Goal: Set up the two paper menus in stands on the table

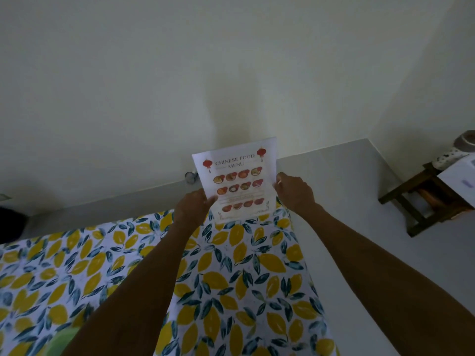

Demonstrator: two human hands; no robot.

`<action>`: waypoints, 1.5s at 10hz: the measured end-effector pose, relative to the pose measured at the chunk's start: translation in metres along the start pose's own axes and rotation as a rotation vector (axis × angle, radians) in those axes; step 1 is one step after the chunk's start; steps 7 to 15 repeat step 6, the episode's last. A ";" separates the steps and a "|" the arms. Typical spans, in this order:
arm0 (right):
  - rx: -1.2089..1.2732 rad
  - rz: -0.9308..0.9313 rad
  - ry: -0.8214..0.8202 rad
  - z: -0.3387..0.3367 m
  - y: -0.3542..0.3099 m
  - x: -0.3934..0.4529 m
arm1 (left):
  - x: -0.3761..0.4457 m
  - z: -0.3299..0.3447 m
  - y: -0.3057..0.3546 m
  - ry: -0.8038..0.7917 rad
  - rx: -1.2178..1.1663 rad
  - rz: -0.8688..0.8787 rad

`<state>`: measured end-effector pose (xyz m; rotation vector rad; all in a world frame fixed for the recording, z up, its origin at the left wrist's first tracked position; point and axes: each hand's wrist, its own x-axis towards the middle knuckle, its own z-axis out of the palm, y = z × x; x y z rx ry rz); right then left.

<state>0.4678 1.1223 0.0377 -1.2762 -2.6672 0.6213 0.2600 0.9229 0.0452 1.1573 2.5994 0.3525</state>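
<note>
Nearest me, both my forearms stretch out over the worktop (257,278), which is covered by a cloth printed with yellow lemons and dark leaves. At the far edge of that cloth my left hand (191,209) pinches the lower left edge of the paper menu (237,181), thumb on its front, and my right hand (295,191) pinches its right edge. I hold the sheet upright, slightly tilted, above the worktop's far end; it reads "Chinese Food Menu" over rows of dishes. Beyond it lies grey floor, a small round object (190,177) at the wall's foot, and a wooden stool (421,201) to the right.
</note>
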 end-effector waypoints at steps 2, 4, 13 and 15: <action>-0.018 -0.011 -0.031 0.002 -0.002 0.009 | 0.007 0.003 -0.004 -0.037 -0.076 0.034; -0.009 0.015 -0.084 0.005 0.004 0.010 | 0.011 0.006 -0.005 -0.022 -0.026 0.071; -0.204 0.030 -0.080 0.000 0.008 -0.002 | 0.002 0.010 -0.008 0.086 0.283 0.007; -0.204 0.030 -0.080 0.000 0.008 -0.002 | 0.002 0.010 -0.008 0.086 0.283 0.007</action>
